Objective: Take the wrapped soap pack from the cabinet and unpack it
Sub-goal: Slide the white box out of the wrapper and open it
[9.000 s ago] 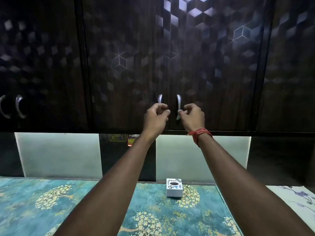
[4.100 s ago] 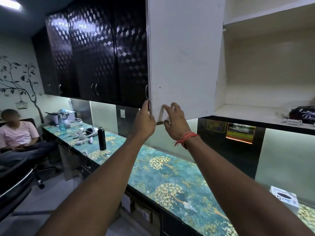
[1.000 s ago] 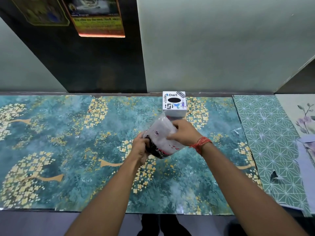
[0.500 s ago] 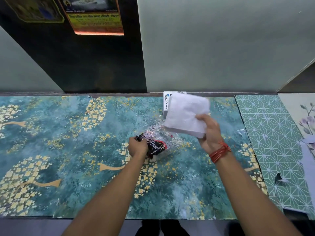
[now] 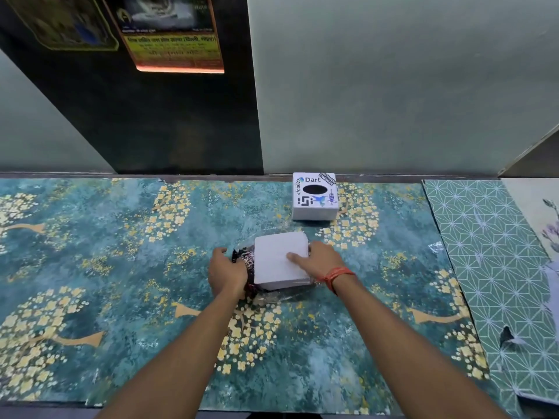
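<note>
The white block, lifted half a second ago, now lies on the wrapped soap pack at bench centre. Right hand presses it flat; left hand grips the wrap at 9 o'clock. Unpacking seems started, not finished.

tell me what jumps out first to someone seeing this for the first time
Mid-counter, both hands meet on a white block: the right hand lies on top of it, the left hand grips the dark wrapper beside it. Behind them, a stickered white box stands by the wall on the teal floral counter.
</note>
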Available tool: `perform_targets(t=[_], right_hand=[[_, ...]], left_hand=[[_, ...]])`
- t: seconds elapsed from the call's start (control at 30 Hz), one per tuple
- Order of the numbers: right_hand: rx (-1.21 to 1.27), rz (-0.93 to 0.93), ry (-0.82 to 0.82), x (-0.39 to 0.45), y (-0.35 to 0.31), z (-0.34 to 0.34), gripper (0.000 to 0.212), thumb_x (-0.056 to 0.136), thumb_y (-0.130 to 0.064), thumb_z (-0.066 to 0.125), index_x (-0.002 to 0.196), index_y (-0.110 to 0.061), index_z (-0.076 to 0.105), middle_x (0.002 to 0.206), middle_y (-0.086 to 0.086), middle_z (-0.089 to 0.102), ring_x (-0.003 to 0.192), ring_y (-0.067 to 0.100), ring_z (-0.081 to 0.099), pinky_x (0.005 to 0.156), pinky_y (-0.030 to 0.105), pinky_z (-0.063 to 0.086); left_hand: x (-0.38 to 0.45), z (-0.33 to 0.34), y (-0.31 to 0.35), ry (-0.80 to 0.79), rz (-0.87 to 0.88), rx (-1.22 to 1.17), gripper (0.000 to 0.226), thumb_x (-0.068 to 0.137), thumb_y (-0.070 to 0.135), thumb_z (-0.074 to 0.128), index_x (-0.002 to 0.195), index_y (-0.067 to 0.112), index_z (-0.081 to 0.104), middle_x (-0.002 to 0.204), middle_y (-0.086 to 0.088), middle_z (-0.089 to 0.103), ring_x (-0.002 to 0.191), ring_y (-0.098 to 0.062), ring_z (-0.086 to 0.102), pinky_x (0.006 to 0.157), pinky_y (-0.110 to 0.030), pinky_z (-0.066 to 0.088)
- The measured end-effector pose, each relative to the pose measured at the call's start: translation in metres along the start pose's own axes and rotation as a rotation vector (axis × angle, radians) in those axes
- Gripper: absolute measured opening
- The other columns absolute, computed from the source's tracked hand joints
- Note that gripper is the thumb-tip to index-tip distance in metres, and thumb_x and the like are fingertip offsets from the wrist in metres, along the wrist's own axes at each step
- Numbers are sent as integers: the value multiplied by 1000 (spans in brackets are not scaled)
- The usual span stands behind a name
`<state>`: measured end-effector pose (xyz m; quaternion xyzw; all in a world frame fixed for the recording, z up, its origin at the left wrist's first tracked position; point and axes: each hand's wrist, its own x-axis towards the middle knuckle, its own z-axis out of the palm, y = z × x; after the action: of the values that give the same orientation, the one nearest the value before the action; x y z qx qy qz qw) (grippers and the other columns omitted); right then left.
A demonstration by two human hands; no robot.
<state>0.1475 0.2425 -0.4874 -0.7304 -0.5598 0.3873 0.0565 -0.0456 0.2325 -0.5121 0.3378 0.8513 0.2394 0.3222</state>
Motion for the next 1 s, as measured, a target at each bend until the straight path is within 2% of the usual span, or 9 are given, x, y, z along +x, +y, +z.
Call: perform_targets(t=[0.07, 0.13, 0.27, 0.4, 0.5, 0.6, 0.73, 0.83, 1.0], right_hand=[[-130, -86, 266, 5, -12, -19, 38, 88, -47, 60, 99, -11, 56, 100, 11, 65, 88, 28, 58, 70, 35, 48], [-172, -194, 491, 22, -21, -37, 29, 92, -22, 55, 118, -9, 54, 116, 13, 62, 106, 32, 55, 85, 41, 49], [-563, -208, 332, 66, -20, -50, 58, 84, -2, 58, 137, -14, 37, 143, 8, 44, 140, 33, 29, 104, 60, 34], [-710, -256, 365, 81, -11, -51, 51, 85, -7, 60, 132, -18, 44, 134, 7, 49, 135, 30, 35, 108, 70, 22], [-364, -259, 403, 61, -15, -57, 46, 92, -31, 58, 135, -18, 49, 133, 10, 54, 128, 30, 42, 108, 54, 31], [299, -237, 432, 18, -20, -62, 38, 94, -28, 58, 126, -7, 60, 119, 13, 63, 108, 30, 58, 94, 43, 49], [661, -286, 367, -33, -23, -62, 18, 96, -22, 58, 107, -16, 71, 93, 0, 69, 84, 18, 62, 70, 30, 51], [822, -298, 333, -60, -28, -58, 14, 95, -22, 59, 92, -28, 71, 89, 0, 67, 79, 15, 57, 70, 36, 50], [881, -261, 313, -84, -32, -52, 13, 94, -21, 61, 98, -31, 68, 93, -4, 70, 85, 19, 62, 79, 52, 56]], left_hand=[[0, 0, 10, 93, 134, -43, 40, 91, 16, 63, 129, 19, 52, 127, -8, 56, 110, -29, 59, 91, -45, 52], [-1, 3, 30, 110, 336, -119, 37, 91, 14, 62, 126, 20, 54, 127, -5, 54, 116, -24, 52, 96, -42, 49], [0, 16, 67, -132, 537, -213, 38, 91, 11, 62, 129, 15, 56, 117, -4, 59, 109, -19, 55, 94, -34, 48], [2, 21, 83, -324, 381, -335, 40, 93, 14, 62, 132, 13, 54, 109, -4, 61, 99, -19, 59, 76, -26, 48], [-3, 9, 88, -376, 299, -433, 40, 91, 14, 64, 131, 11, 56, 105, -5, 64, 91, -18, 61, 78, -34, 55], [-15, -10, 90, -510, 228, -495, 51, 90, 22, 69, 136, 13, 51, 118, -8, 59, 112, -26, 59, 98, -47, 52], [-34, -28, 90, -762, 107, -605, 78, 79, 38, 77, 147, 28, 39, 137, -9, 52, 126, -32, 51, 103, -51, 47], [-46, -34, 86, -890, 86, -670, 89, 65, 44, 77, 145, 37, 40, 129, -3, 60, 120, -33, 58, 99, -53, 49], [-54, -32, 78, -892, 158, -667, 80, 72, 34, 71, 146, 36, 40, 125, -7, 66, 105, -26, 67, 83, -43, 55]])
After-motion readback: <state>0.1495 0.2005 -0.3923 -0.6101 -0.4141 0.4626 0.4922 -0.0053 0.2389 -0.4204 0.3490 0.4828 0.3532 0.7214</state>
